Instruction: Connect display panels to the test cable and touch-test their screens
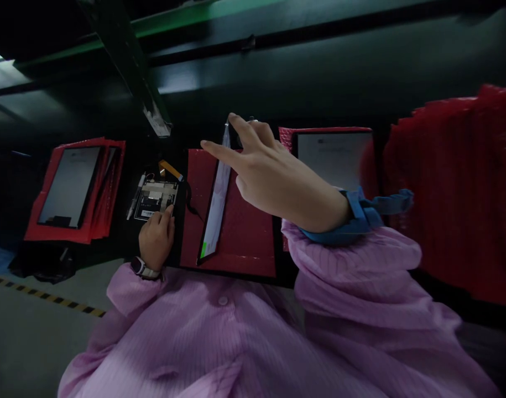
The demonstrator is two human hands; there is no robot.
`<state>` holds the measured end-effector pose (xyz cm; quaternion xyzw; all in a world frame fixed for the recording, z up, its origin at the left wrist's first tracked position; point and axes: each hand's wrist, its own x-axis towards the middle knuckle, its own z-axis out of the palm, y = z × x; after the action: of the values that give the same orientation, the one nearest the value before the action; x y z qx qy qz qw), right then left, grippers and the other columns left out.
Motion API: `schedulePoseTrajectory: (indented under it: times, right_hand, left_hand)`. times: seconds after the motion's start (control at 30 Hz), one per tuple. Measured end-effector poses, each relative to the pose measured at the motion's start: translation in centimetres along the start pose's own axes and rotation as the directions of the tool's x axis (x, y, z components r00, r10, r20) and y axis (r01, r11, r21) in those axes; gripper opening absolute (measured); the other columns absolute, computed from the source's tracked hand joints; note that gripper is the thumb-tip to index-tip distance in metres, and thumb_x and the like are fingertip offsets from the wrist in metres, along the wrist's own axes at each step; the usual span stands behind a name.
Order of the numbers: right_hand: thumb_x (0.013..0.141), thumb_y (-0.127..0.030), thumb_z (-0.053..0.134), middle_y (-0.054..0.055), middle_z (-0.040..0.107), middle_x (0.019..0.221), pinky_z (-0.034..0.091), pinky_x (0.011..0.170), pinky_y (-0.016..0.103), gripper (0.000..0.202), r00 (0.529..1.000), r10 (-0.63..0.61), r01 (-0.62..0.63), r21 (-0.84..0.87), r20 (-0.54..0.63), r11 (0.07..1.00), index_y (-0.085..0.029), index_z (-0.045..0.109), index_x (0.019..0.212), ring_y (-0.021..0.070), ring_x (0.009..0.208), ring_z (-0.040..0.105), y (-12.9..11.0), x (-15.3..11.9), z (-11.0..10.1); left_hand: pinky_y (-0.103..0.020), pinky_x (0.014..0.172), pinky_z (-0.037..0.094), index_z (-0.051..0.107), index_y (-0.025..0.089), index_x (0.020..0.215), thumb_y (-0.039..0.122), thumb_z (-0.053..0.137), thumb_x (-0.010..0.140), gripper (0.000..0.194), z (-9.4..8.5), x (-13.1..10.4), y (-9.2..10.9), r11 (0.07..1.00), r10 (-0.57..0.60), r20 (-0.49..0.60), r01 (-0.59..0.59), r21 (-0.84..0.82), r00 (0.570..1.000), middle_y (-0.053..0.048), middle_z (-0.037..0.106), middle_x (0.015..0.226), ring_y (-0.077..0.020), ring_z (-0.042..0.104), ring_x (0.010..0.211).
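A thin screen panel (217,202), seen nearly edge-on with a green patch at its near end, is tilted up over a red bubble sheet (253,243). My right hand (263,166), in a blue wrist strap, is at the panel's far end, with its fingers around that edge. My left hand (157,237), wearing a watch, has its fingers curled together at the near right corner of a small circuit board (155,196). An orange flat cable (170,170) lies at the board's far side. Beside its left edge is a white pen-like tool (136,196).
At the left, another screen panel (70,185) lies on stacked red sheets (105,221). Right of centre, a screen panel (331,157) lies on red bubble wrap, partly behind my right forearm. A tall red bubble-wrap pile (455,204) stands far right. A green metal post (128,61) is beyond the board.
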<state>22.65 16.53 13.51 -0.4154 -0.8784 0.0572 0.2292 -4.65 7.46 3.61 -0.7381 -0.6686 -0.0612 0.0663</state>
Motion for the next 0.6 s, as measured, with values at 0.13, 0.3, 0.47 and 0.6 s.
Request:
schedulePoseTrajectory:
  times: [0.13, 0.3, 0.47, 0.6]
  right_hand:
    - [0.088, -0.008, 0.044, 0.014, 0.032, 0.156, 0.049, 0.096, 0.062, 0.065, 0.999, 0.025, -0.025, 0.003, 0.023, 1.0, -0.027, 0.042, 0.15, 0.0405, 0.139, 0.035, -0.3, 0.1, -0.1]
    - [0.09, -0.006, 0.04, 0.017, 0.048, 0.139, 0.049, 0.096, 0.056, 0.06, 0.999, 0.041, -0.041, -0.02, -0.013, 0.999, -0.025, 0.048, 0.146, 0.0339, 0.126, 0.05, -0.7, 0.2, -0.2]
    - [0.091, -0.008, 0.032, 0.013, 0.066, 0.117, 0.051, 0.093, 0.042, 0.051, 0.994, 0.027, -0.035, 0.074, 0.109, 0.997, -0.017, 0.059, 0.134, 0.0252, 0.105, 0.065, -0.5, 0.5, -1.2]
    - [0.094, -0.022, 0.034, 0.007, 0.073, 0.104, 0.049, 0.08, 0.036, 0.038, 0.98, 0.156, -0.172, 0.129, 0.124, 0.977, -0.02, 0.071, 0.101, 0.0241, 0.094, 0.069, 0.1, 0.4, -1.9]
  left_hand:
    - [-0.033, 0.068, 0.04, 0.062, 0.018, 0.133, 0.034, 0.033, 0.104, 0.044, 0.0, 0.1, 0.0, 1.0, 0.021, 0.009, -0.021, 0.019, 1.0, -0.011, 0.064, 0.089, -0.0236, 0.061, 0.078]
    - [-0.036, 0.071, 0.043, 0.06, 0.016, 0.135, 0.034, 0.032, 0.104, 0.046, 0.2, -0.1, 0.1, 0.999, -0.003, 0.028, 0.003, -0.032, 1.0, -0.013, 0.065, 0.094, -0.026, 0.062, 0.081]
    - [-0.034, 0.082, 0.049, 0.059, 0.016, 0.134, 0.035, 0.037, 0.103, 0.042, 0.1, -1.0, -0.5, 0.936, 0.099, -0.072, -0.117, -0.332, 0.993, -0.012, 0.066, 0.1, -0.0219, 0.062, 0.091]
    - [-0.045, 0.103, 0.045, 0.064, 0.02, 0.126, 0.035, 0.05, 0.099, 0.034, -0.2, -1.4, -0.8, 0.822, 0.389, -0.164, -0.421, -0.383, 0.907, -0.012, 0.062, 0.126, -0.0266, 0.053, 0.12]
